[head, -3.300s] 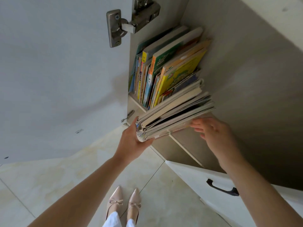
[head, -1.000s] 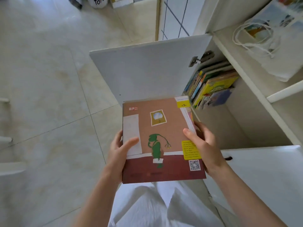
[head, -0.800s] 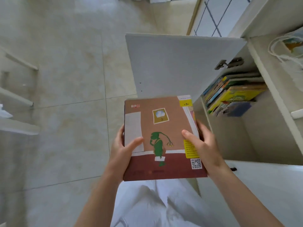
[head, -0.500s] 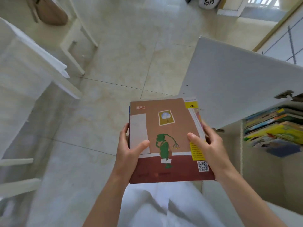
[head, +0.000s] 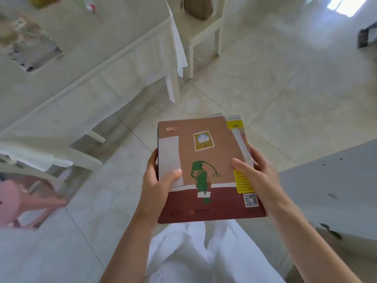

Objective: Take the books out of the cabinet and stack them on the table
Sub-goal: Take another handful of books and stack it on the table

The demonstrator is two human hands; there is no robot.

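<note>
I hold a stack of books (head: pixel 206 160) flat in front of me at waist height. Its top cover is brown and dark red with a green figure, a small framed picture and a yellow label. My left hand (head: pixel 157 186) grips the stack's left edge, thumb on the cover. My right hand (head: pixel 259 178) grips the right edge the same way. The table (head: pixel 85 64), covered by a pale cloth, lies to the upper left, apart from the stack. The cabinet's shelves are out of view; only its white open door (head: pixel 330 190) shows at the right.
A cream chair (head: pixel 204 31) stands at the table's far end with a brown bag on its seat. A pink stool (head: pixel 22 201) and another white chair (head: pixel 51 158) are at the left. Blurred items lie on the table's far left. Tiled floor (head: pixel 275 88) spreads ahead.
I lifted the stack out of the cabinet, then turned left away from it. The shelves with the remaining books left the view and the table came into view. Both hands keep the same grip.
</note>
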